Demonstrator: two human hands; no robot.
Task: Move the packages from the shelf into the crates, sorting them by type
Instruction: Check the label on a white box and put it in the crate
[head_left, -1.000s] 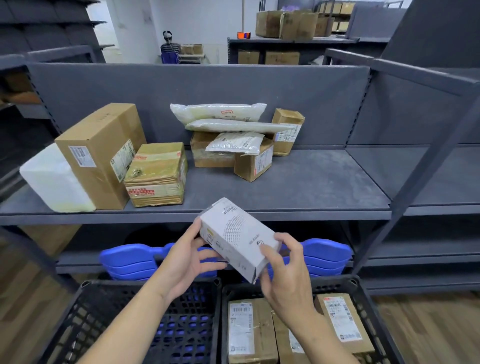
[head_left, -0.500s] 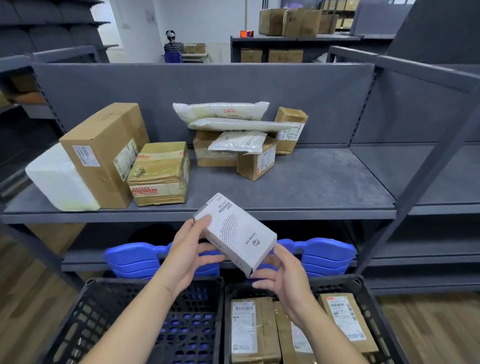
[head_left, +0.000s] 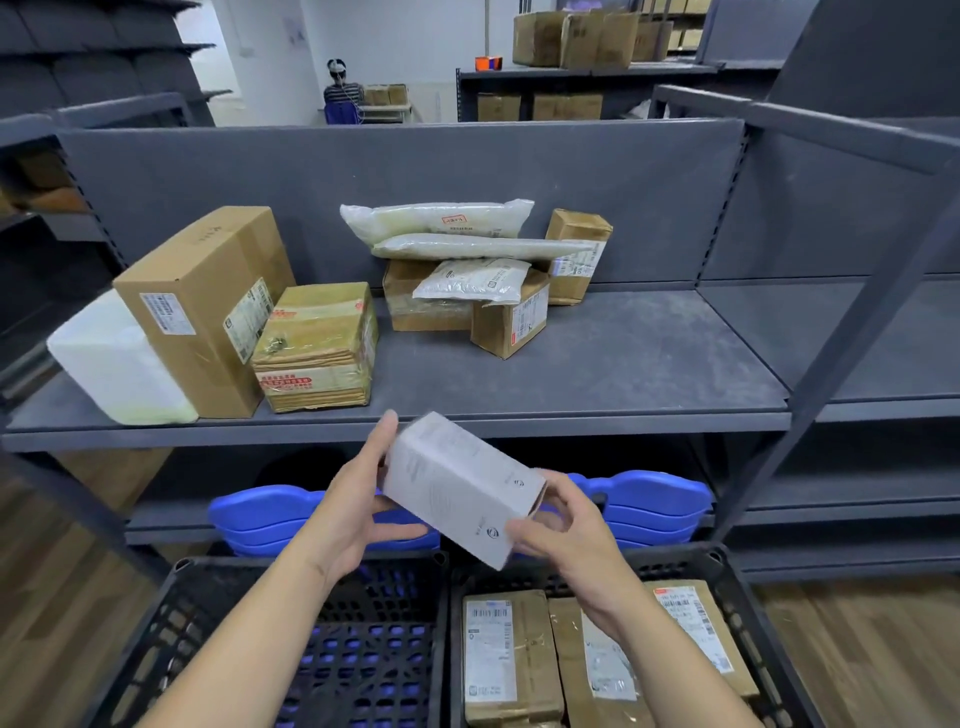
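I hold a white printed box (head_left: 457, 486) tilted in the air in front of the grey shelf (head_left: 597, 364), above two black crates. My left hand (head_left: 358, 499) grips its upper left end. My right hand (head_left: 563, 530) holds its lower right end. The left crate (head_left: 171, 613) holds no packages that I can see. The right crate (head_left: 727, 577) holds three brown cardboard boxes (head_left: 511, 654) with labels. On the shelf stand a tall cardboard box (head_left: 202, 301), a taped brown bundle (head_left: 317, 348), a white block (head_left: 111, 364), small cardboard boxes (head_left: 511, 325) and plastic bags (head_left: 436, 221).
Stacked blue plastic lids (head_left: 654, 504) lie on the lower shelf behind the crates. A slanted grey shelf post (head_left: 852, 322) stands to the right. Another person (head_left: 340, 93) is far off in the background near more shelves with cartons. Wooden floor shows on both sides.
The white box has been turned in my hands, showing a different face. My right hand slid from under the box to its lower right end. The view shifted slightly.
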